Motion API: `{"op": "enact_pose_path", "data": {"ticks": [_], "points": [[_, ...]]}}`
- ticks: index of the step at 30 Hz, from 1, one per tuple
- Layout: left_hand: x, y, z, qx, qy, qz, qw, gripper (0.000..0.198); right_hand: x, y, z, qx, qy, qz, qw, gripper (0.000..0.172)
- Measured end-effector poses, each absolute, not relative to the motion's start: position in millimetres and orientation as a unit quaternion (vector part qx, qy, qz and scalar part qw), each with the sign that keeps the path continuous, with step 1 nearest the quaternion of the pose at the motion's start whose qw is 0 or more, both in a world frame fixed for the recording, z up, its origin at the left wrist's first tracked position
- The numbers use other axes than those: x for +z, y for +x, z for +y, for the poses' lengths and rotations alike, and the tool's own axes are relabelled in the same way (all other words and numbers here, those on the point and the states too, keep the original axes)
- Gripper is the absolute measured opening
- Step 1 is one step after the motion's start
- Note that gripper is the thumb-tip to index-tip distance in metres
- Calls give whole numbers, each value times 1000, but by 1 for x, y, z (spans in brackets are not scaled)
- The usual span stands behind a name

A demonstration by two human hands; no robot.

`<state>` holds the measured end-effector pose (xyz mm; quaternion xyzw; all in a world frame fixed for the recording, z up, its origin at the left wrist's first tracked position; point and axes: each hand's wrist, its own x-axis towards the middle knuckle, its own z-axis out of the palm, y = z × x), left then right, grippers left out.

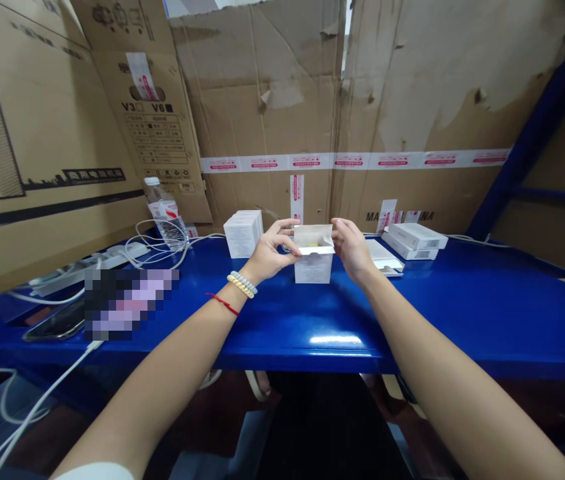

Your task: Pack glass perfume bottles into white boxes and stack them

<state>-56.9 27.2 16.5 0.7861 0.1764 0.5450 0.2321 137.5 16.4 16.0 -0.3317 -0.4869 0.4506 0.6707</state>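
Note:
A small white carton (313, 265) stands upright on the blue shelf (312, 320), its top flaps open and something yellowish showing inside. My left hand (273, 250) pinches the carton's left top edge with thumb and fingers. My right hand (351, 248) grips the right top flap. Both arms reach forward from below.
A stack of white cartons (243, 233) stands left of the open one; flat white boxes (413, 241) lie to the right. A water bottle (165, 212), white cables, a power strip (77, 270) and a phone (57, 323) sit at the left. Cardboard sheets line the back.

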Motion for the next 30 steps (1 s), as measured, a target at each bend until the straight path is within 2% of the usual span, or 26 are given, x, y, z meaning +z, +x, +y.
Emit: {"op": "enact_pose_path", "data": {"ticks": [11, 18, 25, 30], "points": [[19, -54, 22, 559, 734, 186, 338, 17, 14, 136, 15, 460, -358, -534, 612, 28], [16, -51, 22, 585, 730, 192, 297, 27, 16, 135, 12, 477, -357, -517, 615, 25], [18, -54, 17, 531, 791, 195, 232, 19, 14, 136, 15, 475, -346, -519, 621, 19], [17, -54, 18, 546, 772, 207, 250, 18, 19, 135, 6, 491, -332, -522, 614, 31]]}}
